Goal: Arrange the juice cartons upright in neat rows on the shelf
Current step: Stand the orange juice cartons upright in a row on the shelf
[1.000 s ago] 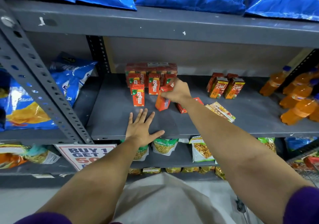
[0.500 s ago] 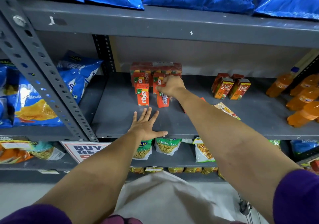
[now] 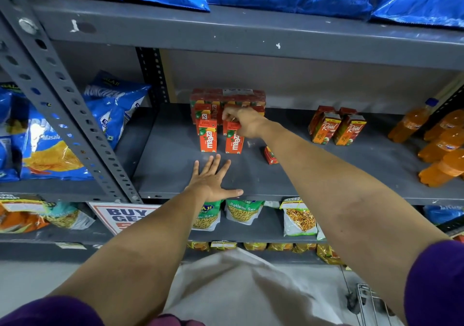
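Note:
Two orange Maaza juice cartons stand upright side by side on the grey shelf (image 3: pixel 175 175). My right hand (image 3: pixel 244 122) grips the top of the right carton (image 3: pixel 234 142), next to the left carton (image 3: pixel 208 136). Behind them, more Maaza cartons stand in front of a wrapped pack (image 3: pixel 227 95) by the back wall. One Maaza carton (image 3: pixel 270 155) lies on its side just right of the pair, partly hidden by my right forearm. My left hand (image 3: pixel 211 180) rests flat on the shelf's front edge, fingers spread, holding nothing.
Several Real juice cartons (image 3: pixel 336 128) stand upright at the right. Orange drink bottles (image 3: pixel 439 149) lie further right. Blue crisp bags (image 3: pixel 50 137) fill the left bay and the shelf above. Snack packets (image 3: pixel 298 216) sit on the shelf below. A slotted upright post (image 3: pixel 62 109) stands at left.
My right hand has carried the tilted carton back and left and stood it upright beside the other front carton. The left hand has stayed flat on the shelf.

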